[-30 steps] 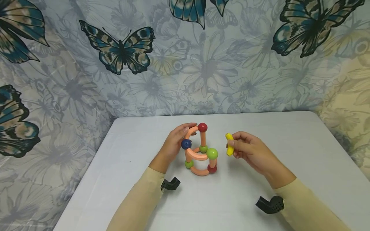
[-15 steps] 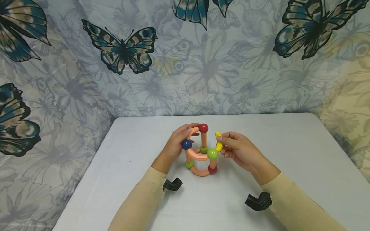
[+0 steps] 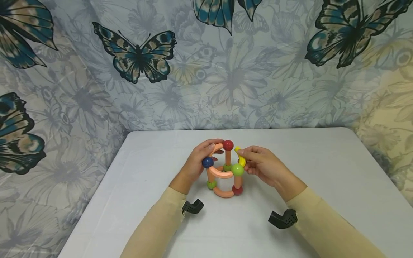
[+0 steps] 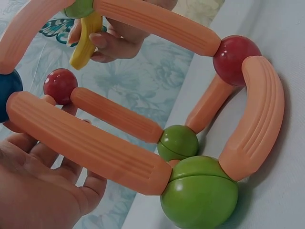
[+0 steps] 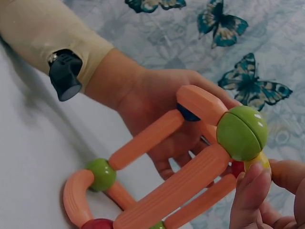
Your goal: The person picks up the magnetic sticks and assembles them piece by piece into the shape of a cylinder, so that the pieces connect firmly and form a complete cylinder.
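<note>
On the table stands a box-like frame of orange magnetic rods (image 3: 222, 174) joined by coloured balls. My left hand (image 3: 195, 162) holds its upper left side, near the blue ball (image 3: 208, 162) and the curved top rod; the red ball (image 3: 228, 145) is at the fingertips. Between thumb and fingers, my right hand (image 3: 266, 165) pinches a short curved yellow magnetic rod (image 3: 242, 161). Its lower end touches the upper green ball (image 5: 242, 132) at the frame's right front corner, as the right wrist view shows. In the left wrist view, the yellow rod (image 4: 88, 40) points away from that ball.
The white table (image 3: 138, 172) reaches back to a wall hanging (image 3: 232, 79) printed with flowers and butterflies. A black wrist device (image 3: 193, 206) sticks out from the left sleeve, another black device (image 3: 283, 219) from the right.
My right hand has moved left with the yellow rod, bringing it from apart to touching the upper green ball. The left hand and frame have stayed almost still.
</note>
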`<state>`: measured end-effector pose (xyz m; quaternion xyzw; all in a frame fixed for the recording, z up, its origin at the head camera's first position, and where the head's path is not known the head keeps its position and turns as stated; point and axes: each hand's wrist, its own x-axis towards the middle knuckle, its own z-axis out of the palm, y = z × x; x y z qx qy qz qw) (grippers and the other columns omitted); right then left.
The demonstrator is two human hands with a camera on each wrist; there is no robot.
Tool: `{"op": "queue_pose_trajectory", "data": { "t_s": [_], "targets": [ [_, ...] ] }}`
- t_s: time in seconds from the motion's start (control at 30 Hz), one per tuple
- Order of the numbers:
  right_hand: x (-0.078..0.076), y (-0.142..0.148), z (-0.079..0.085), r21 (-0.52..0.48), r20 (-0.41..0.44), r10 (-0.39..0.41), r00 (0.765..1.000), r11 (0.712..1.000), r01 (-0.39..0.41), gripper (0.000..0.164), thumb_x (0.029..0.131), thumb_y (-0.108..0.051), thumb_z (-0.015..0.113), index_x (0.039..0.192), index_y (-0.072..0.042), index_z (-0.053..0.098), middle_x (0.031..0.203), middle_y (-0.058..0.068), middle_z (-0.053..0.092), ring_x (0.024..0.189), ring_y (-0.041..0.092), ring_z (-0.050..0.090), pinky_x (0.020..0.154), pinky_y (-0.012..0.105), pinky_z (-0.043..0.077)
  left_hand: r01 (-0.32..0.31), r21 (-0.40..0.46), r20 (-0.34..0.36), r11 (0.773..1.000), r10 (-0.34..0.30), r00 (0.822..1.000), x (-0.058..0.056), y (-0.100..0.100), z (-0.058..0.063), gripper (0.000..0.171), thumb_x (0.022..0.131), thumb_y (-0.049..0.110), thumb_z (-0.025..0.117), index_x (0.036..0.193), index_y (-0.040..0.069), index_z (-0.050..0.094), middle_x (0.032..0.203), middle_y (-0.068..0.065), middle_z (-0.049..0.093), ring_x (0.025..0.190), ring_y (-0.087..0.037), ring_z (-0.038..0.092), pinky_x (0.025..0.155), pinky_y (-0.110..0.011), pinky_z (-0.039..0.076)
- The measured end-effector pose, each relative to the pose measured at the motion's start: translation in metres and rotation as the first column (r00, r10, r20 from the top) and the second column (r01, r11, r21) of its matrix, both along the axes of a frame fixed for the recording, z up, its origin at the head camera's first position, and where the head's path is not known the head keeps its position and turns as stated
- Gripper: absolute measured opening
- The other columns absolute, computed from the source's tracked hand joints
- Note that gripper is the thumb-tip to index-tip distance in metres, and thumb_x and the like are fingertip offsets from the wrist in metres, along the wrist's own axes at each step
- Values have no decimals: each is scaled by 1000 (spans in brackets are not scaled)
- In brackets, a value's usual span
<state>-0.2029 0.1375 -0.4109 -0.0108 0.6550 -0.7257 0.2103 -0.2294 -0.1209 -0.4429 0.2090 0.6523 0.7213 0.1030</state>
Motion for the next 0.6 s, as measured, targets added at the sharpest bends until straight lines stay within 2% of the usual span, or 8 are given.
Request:
{"op": "queue_pose_trajectory", "data": {
  "t_s": [0.2, 0.3, 0.4, 0.6],
  "targets": [
    [-3, -1, -1, 21, -2, 12, 1000, 1000, -12, 40, 108, -31, 73, 121, 4, 58, 96, 10, 63, 71, 15, 60, 66, 23, 54, 19, -8, -8, 1000, -19, 1000, -1, 3, -1, 56, 111, 36, 47, 149, -2, 60, 139, -13, 66, 130, -40, 58, 103, -59, 46],
    [-5, -1, -2, 21, 3, 14, 1000, 1000, -14, 41, 108, -31, 73, 121, 4, 58, 96, 10, 64, 70, 14, 60, 65, 23, 54, 14, -13, -8, 1000, -14, 1000, -2, 3, -1, 56, 111, 37, 47, 149, -1, 61, 140, -12, 66, 131, -39, 58, 103, -58, 46],
    [-6, 0, -3, 27, 2, 17, 1000, 999, -17, 41, 109, -32, 72, 123, 5, 59, 98, 10, 63, 71, 15, 60, 66, 23, 54, 12, -17, -3, 1000, -12, 1000, -3, 2, -3, 57, 111, 39, 46, 149, -1, 61, 141, -12, 65, 131, -38, 58, 105, -63, 44],
    [-8, 7, -6, 123, -36, 5, 999, 992, -1, 44, 110, -37, 68, 128, 3, 61, 110, 14, 63, 81, 21, 61, 72, 27, 55, -24, -73, -5, 997, 24, 1000, -3, -5, -3, 60, 113, 43, 46, 150, -2, 60, 140, -12, 66, 130, -40, 59, 108, -54, 45]
  ]
}}
